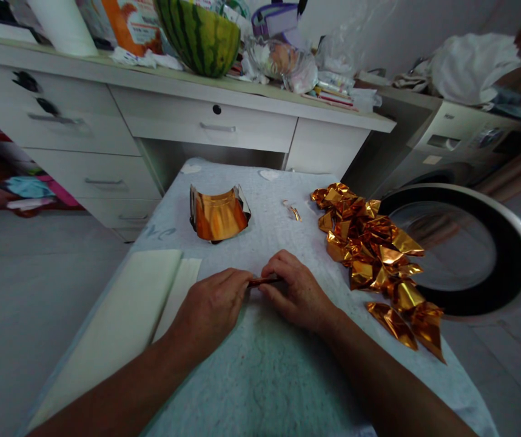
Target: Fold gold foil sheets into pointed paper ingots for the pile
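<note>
The left hand [217, 306] and right hand [296, 291] pinch a narrow copper-coloured foil piece [260, 281] between them, over the tablecloth [264, 382]; uneven pulling could perhaps tear it.

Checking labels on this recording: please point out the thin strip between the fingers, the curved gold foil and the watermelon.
Thin strip [255, 282], head view: its exposed middle.
Curved gold foil [220, 217], head view: its broad golden face.
Watermelon [202, 39], head view: its striped rind.
</note>
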The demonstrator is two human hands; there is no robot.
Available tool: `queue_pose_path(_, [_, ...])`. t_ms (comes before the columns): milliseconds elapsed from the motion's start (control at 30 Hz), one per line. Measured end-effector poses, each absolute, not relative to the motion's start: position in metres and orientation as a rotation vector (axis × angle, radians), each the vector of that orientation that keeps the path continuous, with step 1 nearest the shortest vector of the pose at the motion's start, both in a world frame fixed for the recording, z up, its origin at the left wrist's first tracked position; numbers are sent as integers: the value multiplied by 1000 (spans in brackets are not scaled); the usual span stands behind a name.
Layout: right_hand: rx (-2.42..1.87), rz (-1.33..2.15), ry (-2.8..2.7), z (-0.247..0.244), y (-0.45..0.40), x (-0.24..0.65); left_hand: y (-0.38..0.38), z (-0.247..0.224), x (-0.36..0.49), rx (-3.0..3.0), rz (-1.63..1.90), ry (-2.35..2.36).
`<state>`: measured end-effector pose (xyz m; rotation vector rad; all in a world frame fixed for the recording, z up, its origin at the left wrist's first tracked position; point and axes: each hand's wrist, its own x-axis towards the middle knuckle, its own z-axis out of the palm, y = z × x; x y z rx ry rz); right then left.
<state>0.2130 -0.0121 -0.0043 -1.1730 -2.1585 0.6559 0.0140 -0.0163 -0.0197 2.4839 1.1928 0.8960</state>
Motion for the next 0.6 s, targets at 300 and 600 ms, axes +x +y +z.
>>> queue_pose_path(300, [-1257, 580, -2127, -12, -13, 207, -16, -19, 15, 2349, 905, 1210])
queue_pose_path(600, [-1342, 506, -2053, -11, -7, 215, -16, -6, 12, 2244, 862, 1340])
